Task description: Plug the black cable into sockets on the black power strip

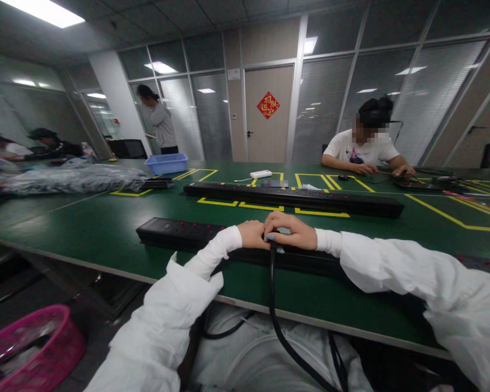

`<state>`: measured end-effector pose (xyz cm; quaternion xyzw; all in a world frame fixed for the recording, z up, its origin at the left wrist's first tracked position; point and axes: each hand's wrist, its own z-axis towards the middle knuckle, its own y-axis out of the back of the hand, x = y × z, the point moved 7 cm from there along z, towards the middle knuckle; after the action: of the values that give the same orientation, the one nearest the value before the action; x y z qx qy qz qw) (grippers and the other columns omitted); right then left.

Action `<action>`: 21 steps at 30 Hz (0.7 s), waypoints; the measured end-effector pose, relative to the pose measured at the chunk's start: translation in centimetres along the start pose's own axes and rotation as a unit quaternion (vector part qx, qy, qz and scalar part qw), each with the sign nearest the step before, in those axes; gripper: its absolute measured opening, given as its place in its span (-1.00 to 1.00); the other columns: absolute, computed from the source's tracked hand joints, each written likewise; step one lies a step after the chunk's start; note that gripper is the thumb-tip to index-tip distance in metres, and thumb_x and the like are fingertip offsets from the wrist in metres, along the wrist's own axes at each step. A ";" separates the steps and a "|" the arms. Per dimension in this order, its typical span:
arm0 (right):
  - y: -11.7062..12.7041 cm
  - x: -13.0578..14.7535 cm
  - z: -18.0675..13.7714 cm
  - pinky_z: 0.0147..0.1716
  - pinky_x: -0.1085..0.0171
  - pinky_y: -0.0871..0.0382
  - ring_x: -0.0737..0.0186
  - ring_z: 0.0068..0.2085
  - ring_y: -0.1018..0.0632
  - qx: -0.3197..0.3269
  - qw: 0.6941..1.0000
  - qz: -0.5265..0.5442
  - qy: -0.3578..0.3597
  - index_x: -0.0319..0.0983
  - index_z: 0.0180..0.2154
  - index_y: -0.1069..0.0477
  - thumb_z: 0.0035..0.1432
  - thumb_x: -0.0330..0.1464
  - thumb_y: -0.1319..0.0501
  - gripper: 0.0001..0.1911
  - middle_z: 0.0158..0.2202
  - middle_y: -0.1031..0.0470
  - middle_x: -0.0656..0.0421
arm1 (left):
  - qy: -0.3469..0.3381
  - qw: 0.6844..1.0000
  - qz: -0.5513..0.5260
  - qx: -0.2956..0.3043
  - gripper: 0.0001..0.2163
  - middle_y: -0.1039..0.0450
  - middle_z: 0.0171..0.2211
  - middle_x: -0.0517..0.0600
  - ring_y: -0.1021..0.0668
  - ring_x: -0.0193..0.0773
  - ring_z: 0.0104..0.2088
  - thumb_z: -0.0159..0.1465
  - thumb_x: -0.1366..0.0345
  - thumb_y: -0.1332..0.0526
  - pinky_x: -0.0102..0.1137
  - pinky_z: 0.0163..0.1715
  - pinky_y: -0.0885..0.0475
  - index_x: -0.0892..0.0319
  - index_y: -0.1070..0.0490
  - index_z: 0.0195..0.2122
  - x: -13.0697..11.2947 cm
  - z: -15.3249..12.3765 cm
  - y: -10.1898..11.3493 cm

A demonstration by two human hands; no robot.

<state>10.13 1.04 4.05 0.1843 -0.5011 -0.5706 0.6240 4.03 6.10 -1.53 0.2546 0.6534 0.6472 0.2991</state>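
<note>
A long black power strip with red dots along its top lies across the green table in front of me. My left hand rests on it, fingers curled and partly covered by the other hand. Against it, my right hand is closed around the upper end of a thick black power cable. The cable's end is hidden under my fingers, and the rest hangs over the table edge towards my lap. What my left fingers hold is also hidden.
Beyond lies a second black power strip among yellow tape marks. Farther off are a blue bin, a white device and plastic-wrapped goods. A person sits opposite. A pink basket stands at lower left.
</note>
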 end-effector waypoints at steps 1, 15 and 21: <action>-0.1 -0.2 0.1 -0.16 0.22 -0.17 0.26 -0.23 -0.31 -0.001 1.000 0.025 -0.010 -0.31 -0.37 -0.37 0.12 -0.29 -0.03 -0.76 -0.34 -0.31 0.09 | 0.010 1.000 0.007 0.001 -0.54 -0.43 -0.28 -0.01 -0.46 -0.09 -0.25 0.00 -0.12 -0.05 -0.37 -0.31 -0.30 0.11 -0.35 -0.23 0.1 0.0 0.0; -1.3 -1.7 0.5 -0.24 0.30 -0.21 0.34 -0.33 -0.36 0.040 0.970 0.209 -0.115 -0.36 -0.46 -0.35 0.09 -0.31 -0.07 -0.76 -0.41 -0.32 0.18 | 0.005 0.999 0.002 -0.035 -0.40 -0.41 -0.22 -0.04 -0.46 -0.08 -0.23 -0.08 -0.13 -0.10 -0.41 -0.37 -0.29 0.06 -0.18 -0.05 -0.2 -0.2 1.1; -1.2 -1.5 0.4 -0.19 0.27 -0.21 0.32 -0.29 -0.37 0.062 0.968 0.214 -0.116 -0.36 -0.43 -0.37 0.11 -0.30 -0.05 -0.75 -0.39 -0.34 0.16 | 0.006 0.998 0.027 -0.049 -0.36 -0.42 -0.24 -0.01 -0.48 -0.07 -0.27 -0.06 -0.16 -0.07 -0.40 -0.40 -0.29 0.10 -0.14 -0.02 -0.3 -0.4 1.3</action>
<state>9.38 2.15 2.66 0.0439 -0.6325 -0.4093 0.6561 3.92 5.67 -0.19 0.2536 0.6155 0.6876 0.2899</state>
